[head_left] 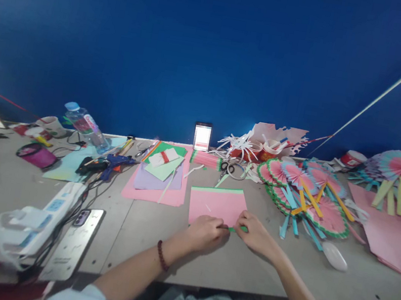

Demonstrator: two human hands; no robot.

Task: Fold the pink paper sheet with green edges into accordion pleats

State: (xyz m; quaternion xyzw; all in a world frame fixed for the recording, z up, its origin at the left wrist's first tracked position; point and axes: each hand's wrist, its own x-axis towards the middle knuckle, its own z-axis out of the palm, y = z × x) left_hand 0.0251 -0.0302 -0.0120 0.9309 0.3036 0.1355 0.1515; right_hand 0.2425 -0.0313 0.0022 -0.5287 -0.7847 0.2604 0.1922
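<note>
A sheet of pink paper (218, 205) lies on the table in front of me, with a green strip along its far edge. Green also shows at its near edge, between my hands. My left hand (207, 233), with a beaded bracelet at the wrist, has its fingers curled onto that near edge. Close beside it, my right hand (253, 231) pinches the near right corner, where green paper shows at the fingertips. A small white sliver (208, 207) rests on the sheet. The fingers partly hide the near edge.
Left of the sheet are stacked coloured papers (159, 176), a glue gun (115, 164), a bottle (87, 126), a power strip (54, 218) and a phone (74, 244). Scissors (234, 170) lie behind it. Folded paper fans (309, 188) and a white plastic spoon (335, 256) are at right.
</note>
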